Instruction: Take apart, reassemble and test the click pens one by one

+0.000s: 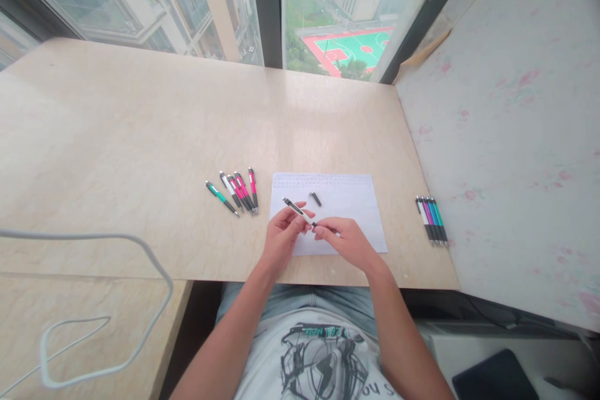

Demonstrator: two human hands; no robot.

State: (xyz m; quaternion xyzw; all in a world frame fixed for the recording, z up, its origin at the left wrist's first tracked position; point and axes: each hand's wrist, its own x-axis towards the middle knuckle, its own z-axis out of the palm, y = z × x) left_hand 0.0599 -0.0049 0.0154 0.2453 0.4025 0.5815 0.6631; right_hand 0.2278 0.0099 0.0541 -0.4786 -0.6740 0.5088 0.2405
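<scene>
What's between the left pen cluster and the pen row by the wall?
Head view: paper, a black piece on it, left hand and right hand holding a pen.

Paper (347, 205) | left: pens (238, 192) | right: pen row (432, 220) (near wall (510, 137)) | atop: pen part (316, 200), probably

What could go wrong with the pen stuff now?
The black piece lies loose on the paper, close to the fingers, so a bump might send it rolling. The pen is held by the fingers of the left hand and right hand, so it could slip and drop. The pens left of the paper lie loose too, so a knock could scatter them.
</scene>
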